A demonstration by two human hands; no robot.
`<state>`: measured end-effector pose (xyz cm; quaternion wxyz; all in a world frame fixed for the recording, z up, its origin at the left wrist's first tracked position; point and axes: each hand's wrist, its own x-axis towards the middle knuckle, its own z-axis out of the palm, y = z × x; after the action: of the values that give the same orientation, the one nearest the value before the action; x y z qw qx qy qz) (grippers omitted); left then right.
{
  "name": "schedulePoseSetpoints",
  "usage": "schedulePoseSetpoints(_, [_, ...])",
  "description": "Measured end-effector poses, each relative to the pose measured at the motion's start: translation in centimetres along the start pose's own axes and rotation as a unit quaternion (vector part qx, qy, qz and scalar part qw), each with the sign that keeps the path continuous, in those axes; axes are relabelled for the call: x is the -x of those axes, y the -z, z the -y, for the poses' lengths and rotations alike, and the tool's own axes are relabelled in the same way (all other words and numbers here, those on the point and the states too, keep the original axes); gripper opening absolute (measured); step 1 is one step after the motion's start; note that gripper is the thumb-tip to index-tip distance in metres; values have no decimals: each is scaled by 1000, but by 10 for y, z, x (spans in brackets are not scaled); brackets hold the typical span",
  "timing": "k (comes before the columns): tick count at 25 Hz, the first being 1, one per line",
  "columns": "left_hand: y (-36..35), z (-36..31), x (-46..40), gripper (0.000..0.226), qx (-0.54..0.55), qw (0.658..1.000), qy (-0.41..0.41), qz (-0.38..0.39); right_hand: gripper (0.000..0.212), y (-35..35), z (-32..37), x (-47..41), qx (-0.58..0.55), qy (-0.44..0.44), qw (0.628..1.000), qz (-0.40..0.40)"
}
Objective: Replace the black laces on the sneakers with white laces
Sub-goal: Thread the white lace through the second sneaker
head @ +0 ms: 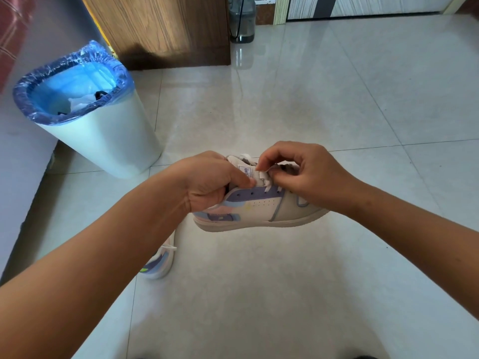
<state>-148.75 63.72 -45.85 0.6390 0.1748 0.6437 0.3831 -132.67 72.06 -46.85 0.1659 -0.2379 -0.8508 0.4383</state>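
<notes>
A white sneaker (261, 211) with purple, pink and blue panels hangs in the air above the floor, its toe to the right. My left hand (210, 180) grips its collar near the heel, thumb lying along the purple eyelet strip. My right hand (293, 174) is over the tongue and pinches the white lace (263, 174) between thumb and forefinger. White lace crosses the eyelets under that hand. A second sneaker (160, 263) lies on the floor under my left forearm, mostly hidden, with a white lace end showing.
A white bin (103, 141) with a blue liner stands on the left, with white paper and something black inside. A wooden cabinet (160, 29) and a water jug (242, 19) are at the back. A grey ledge (15, 177) runs along the left edge. Glossy tiled floor all around.
</notes>
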Motion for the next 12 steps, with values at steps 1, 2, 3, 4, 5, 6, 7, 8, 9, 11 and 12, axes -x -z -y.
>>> schedulePoseSetpoints(1, [-1, 1, 1, 29, 4, 1000, 2, 0, 38, 1, 1, 1, -2, -2, 1000, -3])
schedulePoseSetpoints(2, [-2, 1, 2, 29, 6, 1000, 2, -3, 36, 2, 1, 2, -6, -6, 1000, -1])
schedulePoseSetpoints(3, [-3, 1, 3, 30, 8, 1000, -3, -8, 32, 3, 2, 4, -13, -11, 1000, 1])
schedulePoseSetpoints(4, [-3, 0, 4, 31, 9, 1000, -11, -14, 27, 3, 3, 5, -18, -15, 1000, 2])
schedulePoseSetpoints(5, [-3, -1, 4, 32, 11, 1000, -20, -20, 25, 2, 3, 6, -20, -15, 1000, -1])
schedulePoseSetpoints(6, [-3, -1, 4, 32, 13, 999, -27, -27, 25, 1, 4, 7, -19, -12, 1000, -6])
schedulePoseSetpoints(7, [-3, -2, 5, 31, 13, 999, -32, -34, 25, 0, 4, 7, -21, -10, 1000, -12])
schedulePoseSetpoints(8, [-4, -3, 6, 29, 12, 998, -35, -40, 26, -1, 5, 6, -25, -11, 1000, -14])
schedulePoseSetpoints(9, [-5, -4, 7, 28, 12, 998, -38, -44, 25, 0, 6, 5, -31, -12, 999, -15])
schedulePoseSetpoints(11, [-6, -5, 9, 26, 18, 998, -40, -45, 25, 2, 7, 3, -37, -14, 999, -12])
schedulePoseSetpoints(12, [-6, -5, 10, 26, 27, 998, -38, -42, 26, 3, 7, 3, -39, -15, 999, -9])
